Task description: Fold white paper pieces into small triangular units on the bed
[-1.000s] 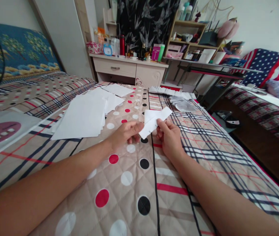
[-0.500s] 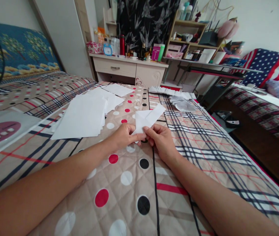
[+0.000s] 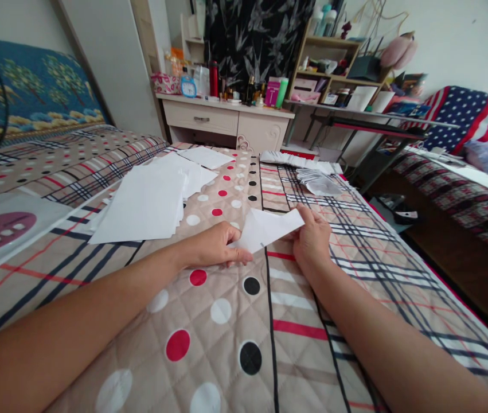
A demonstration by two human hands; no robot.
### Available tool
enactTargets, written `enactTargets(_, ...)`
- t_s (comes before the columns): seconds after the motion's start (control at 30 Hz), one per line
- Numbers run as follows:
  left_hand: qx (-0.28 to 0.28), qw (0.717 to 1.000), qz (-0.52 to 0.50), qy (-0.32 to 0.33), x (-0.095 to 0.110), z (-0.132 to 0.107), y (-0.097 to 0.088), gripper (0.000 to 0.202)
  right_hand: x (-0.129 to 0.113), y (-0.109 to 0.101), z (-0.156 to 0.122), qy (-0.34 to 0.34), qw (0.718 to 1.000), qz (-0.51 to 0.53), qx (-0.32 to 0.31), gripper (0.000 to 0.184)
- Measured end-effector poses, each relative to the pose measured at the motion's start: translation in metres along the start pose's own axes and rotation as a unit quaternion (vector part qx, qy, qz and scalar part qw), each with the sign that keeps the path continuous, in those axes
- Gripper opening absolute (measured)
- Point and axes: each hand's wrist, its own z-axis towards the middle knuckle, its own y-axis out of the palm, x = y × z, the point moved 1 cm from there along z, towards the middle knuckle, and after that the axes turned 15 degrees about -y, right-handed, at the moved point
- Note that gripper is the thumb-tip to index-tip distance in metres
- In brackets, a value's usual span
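Observation:
A folded sheet of white paper [image 3: 266, 228] is held up just over the bedspread, stretched between both hands. My left hand [image 3: 217, 245] pinches its left end, thumb on the near side. At the other end, my right hand [image 3: 313, 232] grips the strip-like right corner; its fingertips are partly hidden behind the palm. To the left lies a pile of flat white paper sheets [image 3: 143, 201], with more sheets fanned out behind it. Beyond my right hand sit a row of folded white paper pieces [image 3: 299, 161] and a smaller bunch of folded paper [image 3: 321, 182].
The bed carries a dotted and checked bedspread [image 3: 222, 355]. At the left edge are a white plastic bag [image 3: 15, 229] and a black wire fan guard [image 3: 5, 97]. Beyond the bed stand a cream dresser [image 3: 209, 120] with bottles and a desk [image 3: 355, 112] with shelves.
My right hand has moved right, from beside the left hand to the paper's strip-like end. The folded paper has turned and lowered, its strip now pointing right.

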Motion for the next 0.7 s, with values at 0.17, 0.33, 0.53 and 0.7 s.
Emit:
enactTargets(0.17,0.075,0.991,-0.11,0.0,-0.007,0.008,0.001,0.064,-0.002,-0.001,0.001,0.027,0.998,0.015,-0.05,0.029)
enactTargets(0.33,0.068,0.988,-0.139,0.01,-0.009,0.014,0.003,0.069,0.0,0.013,-0.028,0.073,0.966,0.032,-0.245,0.053)
enactTargets(0.53,0.051,0.989,-0.137,0.03,-0.008,0.015,0.007,0.07,-0.001,0.017,-0.042,0.005,0.943,-0.055,-0.328,0.043)
enactTargets(0.7,0.105,0.982,-0.148,0.05,-0.01,0.018,0.005,0.068,-0.001,0.016,-0.037,-0.004,0.961,-0.085,-0.264,0.038)
